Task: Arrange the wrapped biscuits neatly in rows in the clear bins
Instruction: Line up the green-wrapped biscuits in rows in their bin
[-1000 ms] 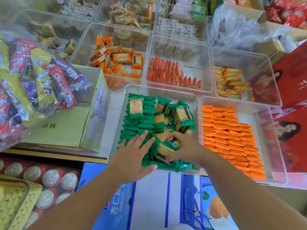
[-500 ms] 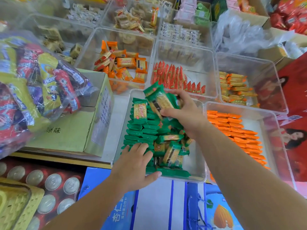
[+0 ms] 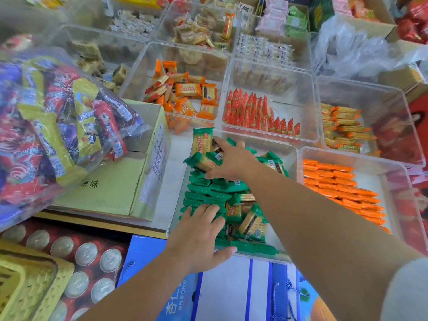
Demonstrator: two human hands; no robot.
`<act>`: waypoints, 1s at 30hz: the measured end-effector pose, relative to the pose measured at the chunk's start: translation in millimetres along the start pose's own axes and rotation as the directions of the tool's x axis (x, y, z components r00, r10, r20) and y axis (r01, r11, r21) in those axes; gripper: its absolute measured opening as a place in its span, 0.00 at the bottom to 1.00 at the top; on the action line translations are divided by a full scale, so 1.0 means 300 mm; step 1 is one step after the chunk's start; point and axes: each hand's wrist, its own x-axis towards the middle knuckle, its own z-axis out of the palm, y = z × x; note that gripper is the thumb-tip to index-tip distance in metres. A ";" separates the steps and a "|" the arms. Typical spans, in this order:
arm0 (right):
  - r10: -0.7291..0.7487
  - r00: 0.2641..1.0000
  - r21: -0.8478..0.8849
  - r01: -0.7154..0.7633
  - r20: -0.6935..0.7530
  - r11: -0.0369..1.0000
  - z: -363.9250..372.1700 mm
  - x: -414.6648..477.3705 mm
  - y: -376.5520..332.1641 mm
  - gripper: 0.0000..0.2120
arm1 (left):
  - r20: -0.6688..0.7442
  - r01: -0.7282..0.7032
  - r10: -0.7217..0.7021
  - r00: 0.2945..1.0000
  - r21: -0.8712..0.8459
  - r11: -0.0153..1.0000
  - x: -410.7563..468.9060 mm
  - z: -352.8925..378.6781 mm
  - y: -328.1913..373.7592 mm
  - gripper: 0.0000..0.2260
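A clear bin (image 3: 292, 151) in front of me holds green wrapped biscuits (image 3: 201, 189), stacked in a row along its left side. A loose heap of them (image 3: 250, 222) lies in the near middle. My right hand (image 3: 232, 162) reaches to the far left end of the bin and grips a few green packets between thumb and fingers. One packet (image 3: 202, 141) stands upright just beyond its fingertips. My left hand (image 3: 201, 234) lies flat on the near end of the left row, with its thumb along the bin's front rim.
To the right a bin holds neat rows of orange biscuits (image 3: 342, 181). Behind are bins with red packets (image 3: 261, 113), loose orange packets (image 3: 186, 92) and yellow packets (image 3: 342, 126). A cardboard box (image 3: 111, 184) and a bag of sweets (image 3: 58, 123) sit left; cans (image 3: 81, 262) and blue boxes (image 3: 231, 295) lie near.
My right hand took a bundle of green packets from the loose heap near the front and carried it to the far left end of the bin. My left hand stayed on the row.
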 end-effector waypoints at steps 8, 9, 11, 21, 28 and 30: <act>-0.064 0.922 0.006 0.072 -0.383 0.997 0.057 -0.149 0.132 0.54 | -0.017 0.001 -0.001 1.000 -0.009 1.000 -0.002 0.004 0.001 0.37; -0.127 0.880 -0.004 0.141 -0.457 0.990 0.086 -0.177 0.175 0.46 | -0.022 0.000 0.000 1.000 -0.014 1.000 -0.002 0.005 0.001 0.37; -0.294 0.859 -0.126 0.266 -0.419 0.956 0.138 -0.227 0.266 0.35 | -0.022 0.000 0.000 1.000 -0.015 1.000 -0.002 0.009 0.000 0.37; -0.203 0.974 -0.649 0.219 0.101 0.729 0.236 -0.145 0.323 0.63 | -0.030 -0.001 0.000 1.000 -0.025 1.000 0.005 0.022 -0.003 0.37; -0.311 0.926 -0.645 0.373 0.215 0.667 0.237 -0.147 0.301 0.53 | -0.021 0.000 0.000 1.000 -0.018 1.000 0.005 0.022 -0.001 0.37; -0.331 0.909 -0.585 0.416 0.253 0.697 0.248 -0.166 0.312 0.51 | -0.027 -0.004 0.003 1.000 -0.017 1.000 0.006 0.022 -0.001 0.37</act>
